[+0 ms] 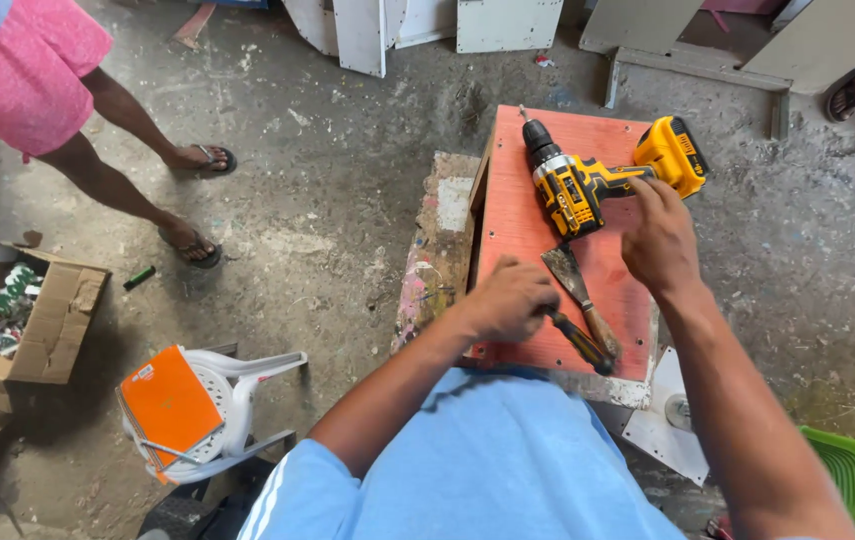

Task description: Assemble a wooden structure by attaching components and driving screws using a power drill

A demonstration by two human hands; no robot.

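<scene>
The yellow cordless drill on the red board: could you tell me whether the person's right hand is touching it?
Touching. The head view shows the right hand with its fingers laid on the handle of the yellow cordless drill, which lies on the red board.

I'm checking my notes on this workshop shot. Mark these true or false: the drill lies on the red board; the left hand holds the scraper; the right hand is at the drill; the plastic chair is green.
1. The yellow-and-black cordless drill lies on the red wooden board: true.
2. The left hand holds the metal scraper: false, it grips a dark-handled screwdriver.
3. The right hand is at the drill: true.
4. The plastic chair is green: false, white.
</scene>
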